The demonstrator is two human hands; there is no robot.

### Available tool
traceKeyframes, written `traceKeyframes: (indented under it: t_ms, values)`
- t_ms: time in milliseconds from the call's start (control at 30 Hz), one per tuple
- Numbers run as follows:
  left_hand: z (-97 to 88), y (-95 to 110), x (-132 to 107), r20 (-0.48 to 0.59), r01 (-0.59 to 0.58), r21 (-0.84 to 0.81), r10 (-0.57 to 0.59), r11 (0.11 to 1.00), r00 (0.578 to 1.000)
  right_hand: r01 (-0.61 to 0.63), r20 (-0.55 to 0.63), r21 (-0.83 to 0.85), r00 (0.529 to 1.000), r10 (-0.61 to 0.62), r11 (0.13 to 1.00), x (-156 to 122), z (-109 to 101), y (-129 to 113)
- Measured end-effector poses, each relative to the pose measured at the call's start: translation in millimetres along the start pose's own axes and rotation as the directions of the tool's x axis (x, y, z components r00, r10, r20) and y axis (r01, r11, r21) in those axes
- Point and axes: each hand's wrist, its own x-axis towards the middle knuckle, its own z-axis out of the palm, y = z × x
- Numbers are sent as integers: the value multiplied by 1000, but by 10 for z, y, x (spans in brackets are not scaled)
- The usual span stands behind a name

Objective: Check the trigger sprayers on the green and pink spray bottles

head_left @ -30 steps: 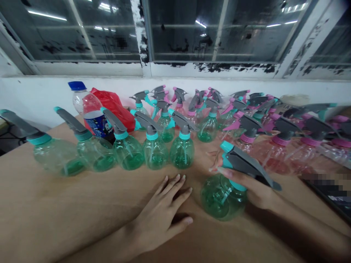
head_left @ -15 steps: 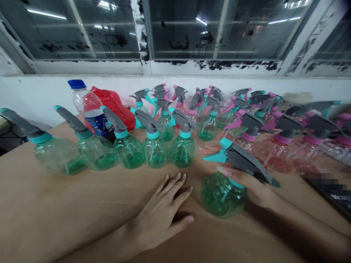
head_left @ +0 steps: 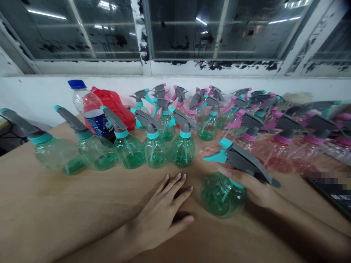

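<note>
My right hand grips a green spray bottle around its neck, below a grey head with a turquoise nozzle and trigger. The bottle stands on the wooden table, and some of my fingers are hidden behind it. Flat on the table to its left lies my left hand, fingers spread, holding nothing. Beyond that hand, several more green spray bottles stand in a row, the nearest being a spray bottle with a turquoise collar.
Pink spray bottles crowd the right side, with mixed pink and green ones behind. At the back left are a soda bottle with a blue cap and a red plastic bag. A dark flat device lies at the right edge.
</note>
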Motion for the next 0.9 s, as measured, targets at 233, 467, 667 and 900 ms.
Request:
traceKeyframes:
  t_ms: [233, 467, 667, 900]
  values:
    - [-2, 6, 8, 10, 2, 27, -2, 1000, 1000, -129, 50, 77, 991, 125, 989, -85, -51, 175]
    - [-7, 7, 6, 12, 1, 58, -2, 998, 1000, -80, 24, 82, 997, 79, 993, -94, -56, 125]
    - [-17, 7, 16, 38, 0, 40, -1, 999, 999, -37, -27, -11, 999, 36, 999, -81, -32, 123]
    - [11, -15, 4, 19, 2, 49, -3, 999, 1000, 19, -72, -76, 997, -24, 997, -68, 7, 54]
